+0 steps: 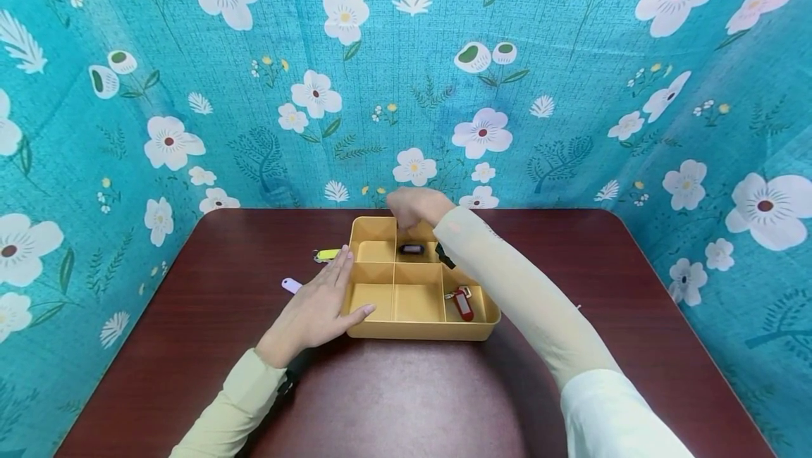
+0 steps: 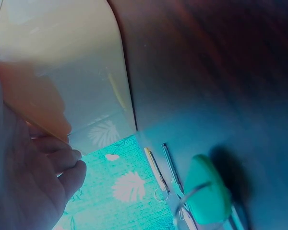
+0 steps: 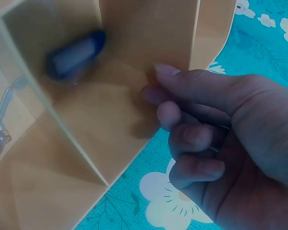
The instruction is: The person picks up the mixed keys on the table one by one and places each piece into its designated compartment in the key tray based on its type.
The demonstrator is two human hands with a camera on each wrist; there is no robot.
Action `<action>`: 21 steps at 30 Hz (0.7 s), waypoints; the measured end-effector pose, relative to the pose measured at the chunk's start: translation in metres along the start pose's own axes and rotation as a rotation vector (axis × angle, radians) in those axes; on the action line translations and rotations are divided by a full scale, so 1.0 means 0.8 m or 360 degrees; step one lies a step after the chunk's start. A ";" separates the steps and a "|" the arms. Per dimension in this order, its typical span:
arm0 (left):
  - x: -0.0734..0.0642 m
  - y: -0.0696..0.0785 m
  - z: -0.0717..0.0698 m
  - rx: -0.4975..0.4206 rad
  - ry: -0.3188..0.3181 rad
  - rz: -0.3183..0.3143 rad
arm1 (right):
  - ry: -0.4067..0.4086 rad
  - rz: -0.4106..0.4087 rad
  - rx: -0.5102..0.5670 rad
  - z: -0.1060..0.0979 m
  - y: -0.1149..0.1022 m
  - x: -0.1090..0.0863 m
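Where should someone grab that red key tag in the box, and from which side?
Probably best by the long edges of the red key tag, thumb on one and a finger on the other, coming straight down from above. It is longer than wide, with its metal ring at the far end, and the box walls it in, so reaching from the side looks awkward.

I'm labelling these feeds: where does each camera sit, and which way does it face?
Head: on the person's head, facing forward and down at the tray; left hand, right hand and sleeves show.
Left wrist: on that wrist, facing the tray and table; left hand shows.
Right wrist: on that wrist, facing into the tray; right hand shows.
Shared: both wrist views show the tray and flowered cloth.
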State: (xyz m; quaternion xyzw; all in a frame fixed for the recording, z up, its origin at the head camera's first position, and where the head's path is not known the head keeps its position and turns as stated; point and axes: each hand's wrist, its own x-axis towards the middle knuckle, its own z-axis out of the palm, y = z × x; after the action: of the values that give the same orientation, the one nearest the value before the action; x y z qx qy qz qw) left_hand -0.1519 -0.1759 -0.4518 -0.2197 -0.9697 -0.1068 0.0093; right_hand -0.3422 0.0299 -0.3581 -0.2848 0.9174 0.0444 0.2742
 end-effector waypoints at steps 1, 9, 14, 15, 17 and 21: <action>0.000 0.000 0.000 0.0002 0.0003 0.0002 | -0.0008 0.0006 -0.0001 0.000 0.001 0.001; 0.001 0.001 -0.001 0.0007 0.0018 0.0026 | 0.0008 -0.0004 0.0001 -0.002 0.004 0.003; 0.001 0.000 0.000 0.0013 0.0017 0.0016 | 0.0028 -0.0010 0.0045 -0.004 0.005 -0.002; 0.001 0.000 0.000 0.0012 0.0019 0.0016 | 0.0031 -0.0010 0.0057 -0.004 0.006 -0.004; 0.001 0.001 0.000 0.0008 0.0021 0.0018 | 0.0037 -0.0022 0.0059 -0.004 0.007 -0.007; -0.001 0.001 -0.001 0.0002 0.0028 0.0023 | 0.0049 -0.0028 0.0103 -0.005 0.009 -0.015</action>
State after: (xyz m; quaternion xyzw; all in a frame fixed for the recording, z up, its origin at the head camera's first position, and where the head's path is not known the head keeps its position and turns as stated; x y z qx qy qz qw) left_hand -0.1513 -0.1758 -0.4509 -0.2257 -0.9680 -0.1082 0.0188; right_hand -0.3400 0.0410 -0.3486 -0.2845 0.9200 0.0081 0.2694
